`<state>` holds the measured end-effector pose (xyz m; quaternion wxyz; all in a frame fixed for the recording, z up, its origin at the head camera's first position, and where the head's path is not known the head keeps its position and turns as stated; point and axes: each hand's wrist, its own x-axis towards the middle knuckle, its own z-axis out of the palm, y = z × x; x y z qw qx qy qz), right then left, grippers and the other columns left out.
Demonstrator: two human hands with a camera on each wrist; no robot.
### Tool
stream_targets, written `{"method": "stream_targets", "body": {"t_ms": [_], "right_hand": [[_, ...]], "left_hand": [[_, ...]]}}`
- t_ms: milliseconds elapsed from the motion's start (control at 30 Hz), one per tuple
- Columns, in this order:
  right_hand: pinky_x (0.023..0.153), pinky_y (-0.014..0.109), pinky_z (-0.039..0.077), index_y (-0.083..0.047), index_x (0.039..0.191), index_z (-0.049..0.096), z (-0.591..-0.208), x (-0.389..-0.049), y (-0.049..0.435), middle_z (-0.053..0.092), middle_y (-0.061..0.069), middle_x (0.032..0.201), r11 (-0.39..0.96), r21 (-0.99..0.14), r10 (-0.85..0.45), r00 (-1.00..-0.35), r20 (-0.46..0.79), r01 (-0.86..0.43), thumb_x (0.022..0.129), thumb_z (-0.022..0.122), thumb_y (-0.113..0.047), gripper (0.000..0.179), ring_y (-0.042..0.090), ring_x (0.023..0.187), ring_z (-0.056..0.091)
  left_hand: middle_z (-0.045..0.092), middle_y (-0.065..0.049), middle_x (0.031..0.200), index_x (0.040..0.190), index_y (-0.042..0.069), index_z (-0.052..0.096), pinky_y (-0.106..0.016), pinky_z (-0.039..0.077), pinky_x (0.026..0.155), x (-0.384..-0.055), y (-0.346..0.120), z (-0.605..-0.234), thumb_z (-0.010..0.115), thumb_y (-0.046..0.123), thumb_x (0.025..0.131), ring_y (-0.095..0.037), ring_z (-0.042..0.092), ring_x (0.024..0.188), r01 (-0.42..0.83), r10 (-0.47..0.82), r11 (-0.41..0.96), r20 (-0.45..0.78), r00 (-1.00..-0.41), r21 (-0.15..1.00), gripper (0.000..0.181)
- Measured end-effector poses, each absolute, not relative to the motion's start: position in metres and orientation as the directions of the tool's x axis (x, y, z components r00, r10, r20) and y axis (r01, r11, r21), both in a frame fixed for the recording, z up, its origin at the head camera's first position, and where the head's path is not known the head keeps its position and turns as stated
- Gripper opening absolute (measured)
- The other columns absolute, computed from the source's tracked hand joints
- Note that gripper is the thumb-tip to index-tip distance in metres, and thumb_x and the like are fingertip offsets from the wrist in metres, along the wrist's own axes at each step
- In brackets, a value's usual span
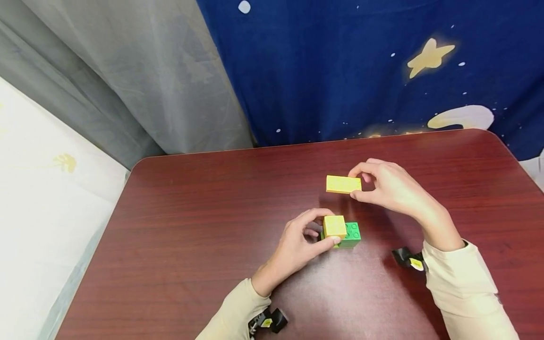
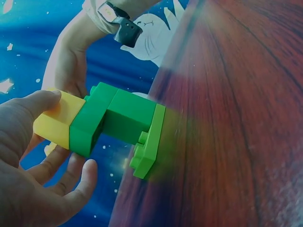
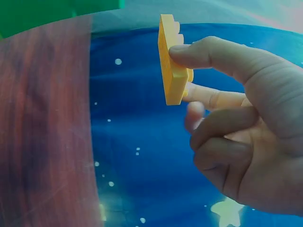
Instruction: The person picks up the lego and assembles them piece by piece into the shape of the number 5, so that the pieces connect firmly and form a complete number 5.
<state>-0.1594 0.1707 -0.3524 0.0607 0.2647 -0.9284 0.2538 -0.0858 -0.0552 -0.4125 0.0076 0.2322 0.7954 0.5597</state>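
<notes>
My left hand (image 1: 294, 243) pinches the square yellow brick (image 1: 334, 225) between thumb and fingers. That brick tops a stack: in the left wrist view a green brick (image 2: 86, 127) joins it, then a second green brick (image 2: 132, 113), then a thin light-green brick (image 2: 152, 144) at the table end. Behind the stack, raised over the table, my right hand (image 1: 391, 186) pinches a flat yellow rectangular brick (image 1: 340, 184) by its right end. The studs of this flat brick show on its side toward the fingers in the right wrist view.
The dark red wooden table (image 1: 191, 226) spreads beneath both hands. At its far edge hangs a blue curtain (image 1: 323, 71) with stars, beside a grey curtain (image 1: 170, 85). Black wrist devices show at the left cuff (image 1: 267, 321) and right cuff (image 1: 409, 259).
</notes>
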Motion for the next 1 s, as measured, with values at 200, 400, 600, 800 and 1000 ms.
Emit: {"method": "stream_targets", "body": {"t_ms": [200, 400, 600, 800, 1000], "right_hand": [[0.055, 0.029, 0.039, -0.017, 0.097, 0.066, -0.337, -0.146, 0.177, 0.052, 0.0, 0.092, 0.75, -0.483, -0.426, -0.889, 0.168, -0.451, 0.071, 0.078, -0.022, 0.029, 0.011, 0.058, 0.045], [0.049, 0.024, 0.037, -0.02, 0.097, 0.062, -0.331, -0.138, 0.179, 0.052, -0.005, 0.089, 0.711, -0.48, -0.475, -0.854, 0.211, -0.514, 0.072, 0.077, -0.018, 0.029, 0.006, 0.048, 0.042], [0.045, 0.023, 0.036, -0.022, 0.098, 0.056, -0.33, -0.126, 0.178, 0.048, -0.009, 0.068, 0.644, -0.524, -0.551, -0.813, 0.188, -0.557, 0.075, 0.075, -0.018, 0.029, 0.003, 0.045, 0.04], [0.043, 0.021, 0.032, -0.026, 0.099, 0.054, -0.331, -0.115, 0.177, 0.042, -0.012, 0.062, 0.627, -0.532, -0.577, -0.798, 0.174, -0.569, 0.077, 0.074, -0.02, 0.031, 0.002, 0.042, 0.033], [0.045, 0.02, 0.032, -0.029, 0.099, 0.054, -0.332, -0.109, 0.176, 0.04, -0.011, 0.061, 0.615, -0.521, -0.597, -0.781, 0.181, -0.591, 0.077, 0.074, -0.023, 0.03, 0.001, 0.044, 0.034]], "left_hand": [[0.058, 0.004, 0.102, 0.114, 0.021, 0.06, -0.031, 0.051, 0.071, -0.086, -0.055, -0.412, 0.077, 0.018, 0.077, -0.018, 0.057, 0.085, 0.361, 0.37, 0.268, 0.251, -0.895, 0.893, 0.041], [0.058, 0.005, 0.101, 0.115, 0.023, 0.06, -0.032, 0.051, 0.072, -0.085, -0.055, -0.411, 0.077, 0.02, 0.077, -0.021, 0.056, 0.087, 0.363, 0.366, 0.276, 0.252, -0.896, 0.89, 0.041], [0.059, 0.004, 0.103, 0.114, 0.02, 0.062, -0.031, 0.05, 0.071, -0.085, -0.054, -0.412, 0.077, 0.021, 0.076, -0.024, 0.053, 0.091, 0.36, 0.339, 0.29, 0.256, -0.905, 0.887, 0.041], [0.06, 0.0, 0.103, 0.114, 0.013, 0.061, -0.032, 0.05, 0.071, -0.084, -0.054, -0.411, 0.078, 0.017, 0.075, -0.025, 0.055, 0.09, 0.327, 0.325, 0.3, 0.226, -0.918, 0.896, 0.043], [0.061, 0.003, 0.103, 0.117, 0.014, 0.056, -0.032, 0.05, 0.073, -0.084, -0.052, -0.41, 0.079, 0.021, 0.075, -0.014, 0.056, 0.095, 0.31, 0.308, 0.305, 0.215, -0.927, 0.9, 0.048]]}}
